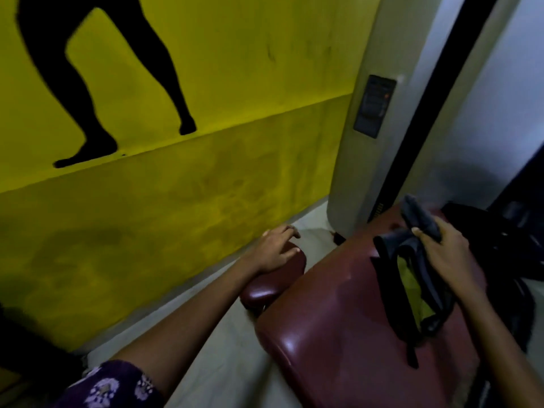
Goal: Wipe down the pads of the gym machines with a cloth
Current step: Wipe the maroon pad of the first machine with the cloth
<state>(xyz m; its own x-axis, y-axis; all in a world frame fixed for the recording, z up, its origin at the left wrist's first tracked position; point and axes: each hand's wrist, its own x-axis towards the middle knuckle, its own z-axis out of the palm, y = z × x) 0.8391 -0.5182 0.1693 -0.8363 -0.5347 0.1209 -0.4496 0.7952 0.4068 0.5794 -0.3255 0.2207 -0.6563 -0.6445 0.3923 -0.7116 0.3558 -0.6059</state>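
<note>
Left of centre, the left hand [275,250] rests with relaxed, spread fingers on the small maroon arm pad [275,279]. To its right lies the large maroon seat pad [338,319]. At centre right, the right hand [446,250] grips the dark cloth [412,278], which drapes onto that pad.

A big maroon padded bench [347,319] fills the lower right, its vinyl shiny in patches. A dark cloth [412,278] with a yellow-green patch lies draped on its top, toward the right edge. Just left of the bench sits a smaller maroon pad [273,282], with a hand [275,250] resting on it. Pale floor [223,348] runs beneath both.
</note>
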